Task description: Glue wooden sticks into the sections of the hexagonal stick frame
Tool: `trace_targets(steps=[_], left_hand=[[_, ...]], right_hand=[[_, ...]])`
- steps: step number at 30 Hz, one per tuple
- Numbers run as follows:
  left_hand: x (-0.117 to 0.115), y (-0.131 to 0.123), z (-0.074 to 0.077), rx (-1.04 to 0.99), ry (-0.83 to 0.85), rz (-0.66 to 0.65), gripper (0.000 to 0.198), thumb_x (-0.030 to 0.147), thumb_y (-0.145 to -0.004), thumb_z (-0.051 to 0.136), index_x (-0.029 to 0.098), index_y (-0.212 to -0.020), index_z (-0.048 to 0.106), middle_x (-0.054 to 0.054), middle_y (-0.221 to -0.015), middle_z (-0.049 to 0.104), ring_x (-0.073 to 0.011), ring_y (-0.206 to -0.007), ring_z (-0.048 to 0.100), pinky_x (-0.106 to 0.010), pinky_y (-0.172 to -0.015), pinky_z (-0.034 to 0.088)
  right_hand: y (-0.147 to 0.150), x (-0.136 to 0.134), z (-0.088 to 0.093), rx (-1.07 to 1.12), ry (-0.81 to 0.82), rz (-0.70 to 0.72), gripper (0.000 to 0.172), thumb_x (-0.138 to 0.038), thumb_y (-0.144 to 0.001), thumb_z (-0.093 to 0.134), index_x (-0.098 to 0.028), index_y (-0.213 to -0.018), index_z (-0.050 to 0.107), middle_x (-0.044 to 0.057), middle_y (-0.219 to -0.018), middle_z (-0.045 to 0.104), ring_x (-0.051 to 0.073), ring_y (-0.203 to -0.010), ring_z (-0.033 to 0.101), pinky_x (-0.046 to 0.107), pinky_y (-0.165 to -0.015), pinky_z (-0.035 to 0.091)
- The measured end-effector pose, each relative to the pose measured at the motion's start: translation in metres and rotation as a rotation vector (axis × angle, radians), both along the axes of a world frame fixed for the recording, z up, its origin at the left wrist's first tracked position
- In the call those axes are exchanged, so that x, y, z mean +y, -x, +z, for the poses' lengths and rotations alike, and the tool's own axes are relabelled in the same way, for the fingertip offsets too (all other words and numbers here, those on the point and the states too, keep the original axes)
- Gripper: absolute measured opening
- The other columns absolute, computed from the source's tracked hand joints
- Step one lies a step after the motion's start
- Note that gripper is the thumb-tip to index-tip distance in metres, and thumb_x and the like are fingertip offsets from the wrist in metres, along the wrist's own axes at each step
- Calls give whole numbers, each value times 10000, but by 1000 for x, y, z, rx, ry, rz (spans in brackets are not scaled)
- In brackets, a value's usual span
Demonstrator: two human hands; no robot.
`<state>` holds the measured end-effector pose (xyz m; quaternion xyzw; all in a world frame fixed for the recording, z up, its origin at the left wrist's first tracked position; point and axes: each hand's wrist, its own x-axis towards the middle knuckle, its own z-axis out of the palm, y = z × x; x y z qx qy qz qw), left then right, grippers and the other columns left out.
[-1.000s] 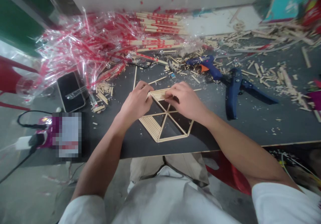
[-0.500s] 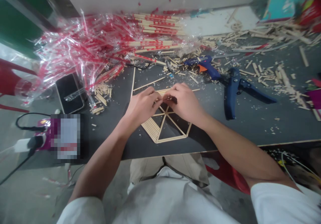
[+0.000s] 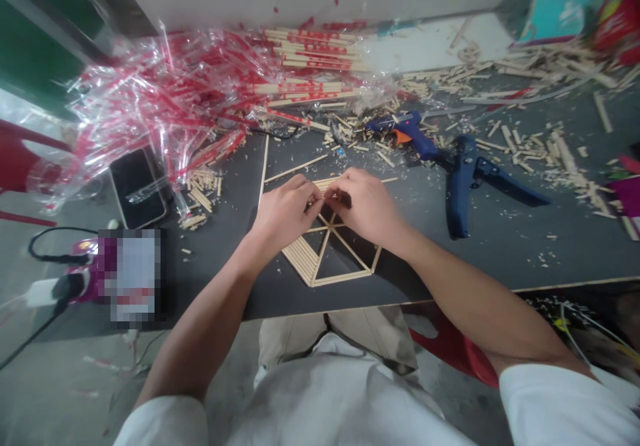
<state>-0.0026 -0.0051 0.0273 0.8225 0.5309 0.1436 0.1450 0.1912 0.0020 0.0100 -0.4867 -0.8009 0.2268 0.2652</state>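
Left grip (image 3: 286, 207), right grip (image 3: 367, 205) — both partly hide the frame (image 3: 330, 227).

Bare left hand (image 3: 286, 210) shifted
Farther from the left edge of the dark surface (image 3: 505, 246), now beside the bare right hand (image 3: 369, 205).

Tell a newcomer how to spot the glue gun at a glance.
On the dark table, find the left hand and right hand at a spoked frame of wooden sticks. Beyond the right hand, a blue glue gun lies among stick scraps. Unlike the dark blue two-handled tool beside it, it has an orange trigger.
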Motion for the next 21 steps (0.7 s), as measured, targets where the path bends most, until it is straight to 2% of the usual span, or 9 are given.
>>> trace_targets(steps=[5,8,12,21], left_hand=[[1,0,3,-21,28,8,130,234,-976,622,192,-928,735,-46,-999,742,-169,-853,689,-272,-649,430],[2,0,4,-81,62,25,39,222,-927,715,193,-946,731,-34,-966,739,-149,-797,668,-269,-660,433],[2,1,5,-129,89,48,164,213,-864,813,196,-998,721,-16,-945,741,-141,-779,661,-266,-680,439],[1,-5,4,-69,9,43,144,141,-861,729,211,-988,723,-33,-1017,765,-177,-857,697,-287,-699,479]], right_hand=[[0,1,2,0,-14,19,133,-82,-874,645,-166,-885,747,62,-858,613,217,-845,590,342,-773,455],[0,1,3,-17,6,20,158,-69,-871,623,-173,-884,742,63,-864,613,221,-854,585,346,-785,453],[1,0,6,-51,30,19,182,-59,-868,598,-192,-867,721,63,-880,619,222,-871,577,348,-795,441],[3,0,4,-93,-13,36,187,-63,-878,567,-198,-880,697,81,-901,625,244,-883,571,369,-791,442]])
